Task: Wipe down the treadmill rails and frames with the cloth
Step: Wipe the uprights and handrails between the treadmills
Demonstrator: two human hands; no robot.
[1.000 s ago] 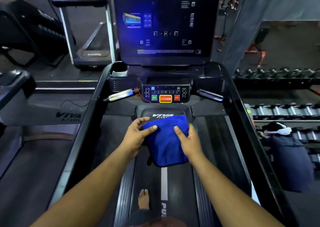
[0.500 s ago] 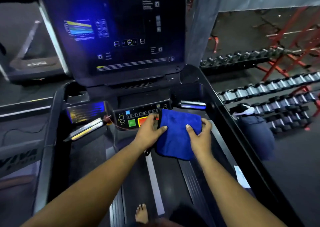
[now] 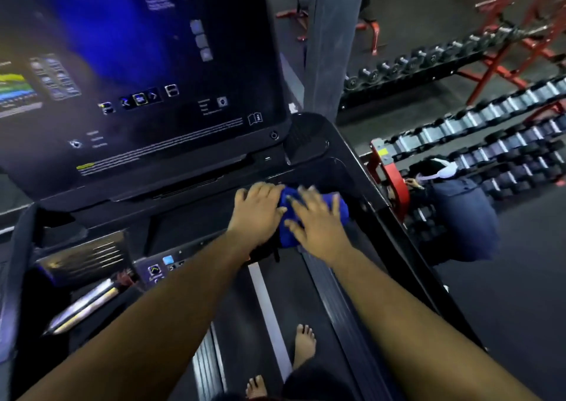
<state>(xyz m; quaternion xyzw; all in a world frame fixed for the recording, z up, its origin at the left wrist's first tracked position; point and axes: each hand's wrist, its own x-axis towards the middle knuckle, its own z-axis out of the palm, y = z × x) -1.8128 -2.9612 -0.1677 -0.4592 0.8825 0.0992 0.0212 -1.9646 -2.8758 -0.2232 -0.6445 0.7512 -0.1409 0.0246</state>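
Note:
A folded blue cloth (image 3: 317, 213) lies on the black treadmill console shelf, close to the right side rail (image 3: 395, 216). My left hand (image 3: 257, 213) rests flat on the cloth's left part with fingers spread. My right hand (image 3: 318, 223) presses down on the cloth's top, fingers straight and spread. Both hands are blurred by motion. Most of the cloth is hidden under my hands. The big dark screen (image 3: 137, 79) stands just behind.
The control panel (image 3: 159, 269) and a silver handle (image 3: 85, 305) sit at the lower left. The belt (image 3: 266, 302) runs below with my bare feet on it. Dumbbell racks (image 3: 490, 125) and a crouching person (image 3: 453, 204) are on the right.
Both hands carried the cloth up and right, from above the belt past the control panel, onto the console shelf near the right rail. My view turned rightward and closer.

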